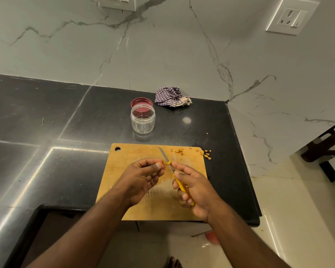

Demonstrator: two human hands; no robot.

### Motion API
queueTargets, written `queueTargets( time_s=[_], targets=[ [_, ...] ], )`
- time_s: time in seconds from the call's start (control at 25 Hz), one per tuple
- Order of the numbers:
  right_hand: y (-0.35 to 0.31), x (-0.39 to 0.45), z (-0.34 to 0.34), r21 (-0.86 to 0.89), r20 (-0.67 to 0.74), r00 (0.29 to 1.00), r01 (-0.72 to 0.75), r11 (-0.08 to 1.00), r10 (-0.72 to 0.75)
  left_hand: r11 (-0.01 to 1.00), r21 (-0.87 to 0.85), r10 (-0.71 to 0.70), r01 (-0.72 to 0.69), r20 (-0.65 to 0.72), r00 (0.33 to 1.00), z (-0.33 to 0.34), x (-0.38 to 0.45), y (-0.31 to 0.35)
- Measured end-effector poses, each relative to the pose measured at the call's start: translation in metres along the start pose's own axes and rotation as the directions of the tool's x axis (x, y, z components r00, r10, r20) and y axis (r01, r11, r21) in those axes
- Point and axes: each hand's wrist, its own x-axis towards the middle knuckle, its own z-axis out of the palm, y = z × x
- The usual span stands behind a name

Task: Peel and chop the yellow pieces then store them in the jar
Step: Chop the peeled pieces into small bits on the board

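My left hand [143, 176] pinches a small yellow piece [167, 162] at its fingertips above the wooden cutting board [128, 157]. My right hand [193, 188] grips a knife [167, 159] by its yellow handle, the blade lying against the yellow piece and my right fingertip touching it. Small yellow scraps [179, 151] lie at the board's far edge, and more scraps [207, 154] sit just off its right corner. An open, clear jar [143, 119] stands upright on the black counter beyond the board, with nothing visible inside.
The jar's red lid [141, 103] lies behind it. A crumpled checked cloth [170, 97] rests near the marble wall. The counter's [46, 132] right edge drops to the floor just right of the board. A wooden stand [327, 140] is at far right.
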Motion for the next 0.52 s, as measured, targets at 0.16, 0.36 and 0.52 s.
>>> queueTargets(
  time_s=[0.16,0.36,0.52],
  targets=[
    [0.006,0.009,-0.006,-0.366,-0.165,0.973,0.094,0.926,-0.164,0.952,0.302,0.082,-0.054,-0.080,0.993,0.008,0.008,0.000],
    [0.009,0.009,-0.003,-0.385,-0.157,0.974,0.095,0.918,-0.166,0.904,0.425,0.075,-0.057,-0.026,0.997,0.015,0.015,-0.004],
    [0.009,0.007,-0.004,-0.351,-0.157,0.976,0.087,0.932,-0.150,0.966,0.259,-0.015,0.009,0.020,1.000,0.016,0.012,-0.004]
  ],
)
